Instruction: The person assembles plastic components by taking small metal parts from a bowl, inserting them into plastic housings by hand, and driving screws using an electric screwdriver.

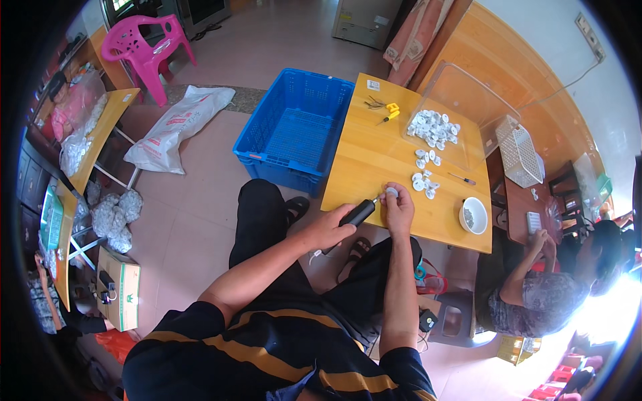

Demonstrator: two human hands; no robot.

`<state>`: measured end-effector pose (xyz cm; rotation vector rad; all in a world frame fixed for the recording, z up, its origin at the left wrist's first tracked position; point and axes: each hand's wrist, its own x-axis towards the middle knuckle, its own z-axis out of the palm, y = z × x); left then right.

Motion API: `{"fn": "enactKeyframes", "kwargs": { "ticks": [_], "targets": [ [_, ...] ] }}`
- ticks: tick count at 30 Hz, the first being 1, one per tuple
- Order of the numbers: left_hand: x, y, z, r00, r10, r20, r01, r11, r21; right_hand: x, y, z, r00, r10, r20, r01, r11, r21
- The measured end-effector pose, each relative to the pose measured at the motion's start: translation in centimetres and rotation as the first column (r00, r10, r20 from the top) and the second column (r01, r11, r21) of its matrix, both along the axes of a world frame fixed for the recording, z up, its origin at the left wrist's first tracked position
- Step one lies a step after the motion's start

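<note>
My left hand (330, 230) is wrapped around a black electric screwdriver (360, 213), its tip pointing up and right. At that tip, over the near edge of the wooden table (364, 144), my right hand (400, 212) pinches a small white round part (392, 192). Whether the bit touches the part is too small to tell. Just beyond lie a small cluster of white round parts (425, 183) and another cluster (428, 159). A larger pile of the same white parts (435, 129) lies farther back. A white bowl (473, 215) with small grey pieces stands to the right.
A hand screwdriver (461, 179) and a yellow-handled tool (392, 110) lie on the table. A clear plastic bin (468, 87) stands at its back right. Left of the table is a blue crate (294, 127). A person (542, 294) sits at the right; a white sack (177, 127) lies on the floor.
</note>
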<state>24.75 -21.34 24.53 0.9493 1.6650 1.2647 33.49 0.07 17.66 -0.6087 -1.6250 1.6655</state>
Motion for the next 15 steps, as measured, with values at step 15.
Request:
{"fn": "enactKeyframes", "kwargs": {
  "ticks": [15],
  "targets": [
    [-0.22,0.39,-0.93,1.000,-0.007,0.024,0.006,1.000,0.015,0.06,-0.21,0.58,0.998,-0.023,0.066,0.018,0.998,0.063]
  ]
}}
